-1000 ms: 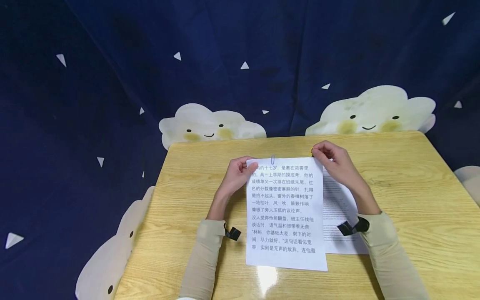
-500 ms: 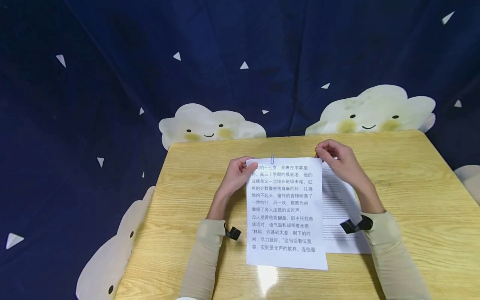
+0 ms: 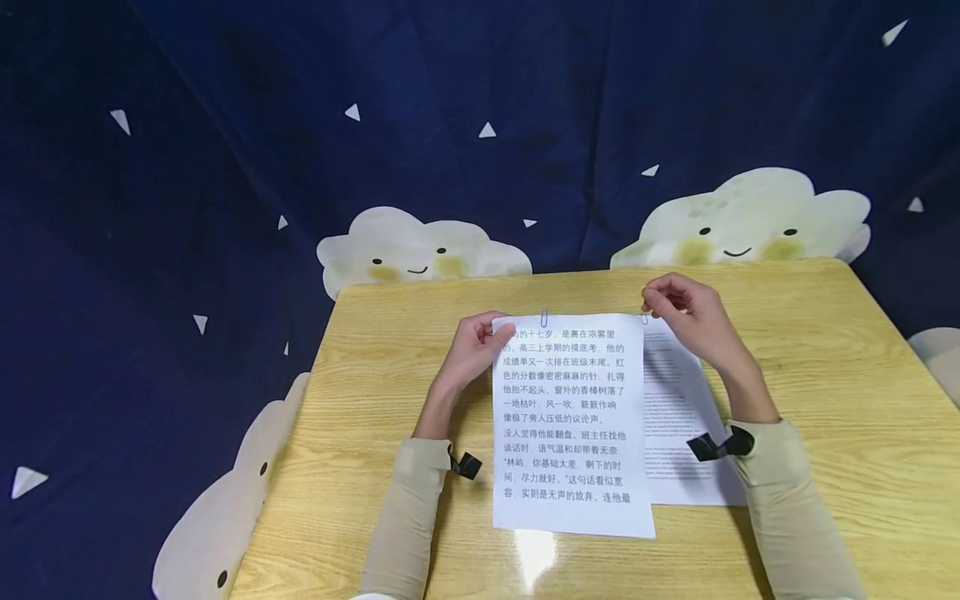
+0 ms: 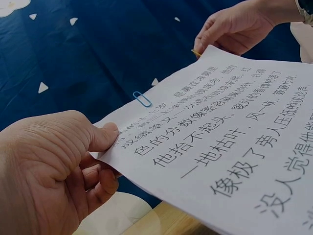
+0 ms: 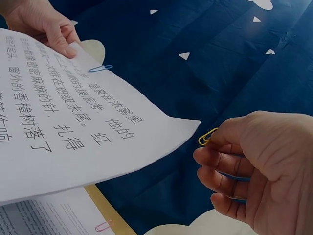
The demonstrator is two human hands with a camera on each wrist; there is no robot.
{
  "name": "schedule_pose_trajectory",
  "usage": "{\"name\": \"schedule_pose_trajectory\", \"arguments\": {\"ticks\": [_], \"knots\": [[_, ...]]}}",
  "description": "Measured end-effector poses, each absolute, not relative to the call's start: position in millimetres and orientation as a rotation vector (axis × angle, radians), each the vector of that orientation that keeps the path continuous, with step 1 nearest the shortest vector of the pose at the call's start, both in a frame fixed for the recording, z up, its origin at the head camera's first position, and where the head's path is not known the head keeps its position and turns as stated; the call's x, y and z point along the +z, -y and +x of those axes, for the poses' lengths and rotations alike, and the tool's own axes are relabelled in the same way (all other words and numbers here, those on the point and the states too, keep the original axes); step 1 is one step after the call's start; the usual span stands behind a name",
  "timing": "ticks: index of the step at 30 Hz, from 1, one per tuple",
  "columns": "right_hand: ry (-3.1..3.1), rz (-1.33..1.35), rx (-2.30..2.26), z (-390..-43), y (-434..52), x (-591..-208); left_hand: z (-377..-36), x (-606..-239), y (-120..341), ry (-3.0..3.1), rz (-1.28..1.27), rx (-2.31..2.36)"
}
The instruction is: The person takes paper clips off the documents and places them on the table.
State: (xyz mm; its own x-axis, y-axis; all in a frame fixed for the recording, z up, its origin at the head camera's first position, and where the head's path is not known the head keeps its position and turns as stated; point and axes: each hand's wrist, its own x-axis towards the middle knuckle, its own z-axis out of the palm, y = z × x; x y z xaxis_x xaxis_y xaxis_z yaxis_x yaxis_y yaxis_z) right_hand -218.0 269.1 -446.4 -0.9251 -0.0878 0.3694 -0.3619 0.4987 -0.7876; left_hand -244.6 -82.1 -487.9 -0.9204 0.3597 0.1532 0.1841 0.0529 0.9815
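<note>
My left hand (image 3: 472, 350) pinches the printed sheets (image 3: 570, 425) at their far-left corner, lifted above the worktop (image 3: 810, 350); my right hand (image 3: 686, 321) pinches a yellow paperclip (image 5: 207, 136) just off the far-right corner — sagging paper could make the clip miss.

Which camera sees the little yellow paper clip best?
The right wrist view: the yellow paper clip shows close and clear, pinched in the right hand beside the paper's corner. The left wrist view shows only a sliver, and the head view a tiny speck.

Even overhead light, a glare patch on the glossy table (image 3: 534, 557), soft shadows, sharp wrist views.
</note>
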Motion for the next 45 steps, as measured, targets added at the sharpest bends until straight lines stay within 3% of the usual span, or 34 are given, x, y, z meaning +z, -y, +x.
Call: {"name": "schedule_pose_trajectory", "arguments": {"ticks": [45], "knots": [[2.509, 0.178, 1.309, -220.6, -307.3, -450.3, -244.9, -488.4, 84.4, -2.166, 0.589, 2.002]]}}
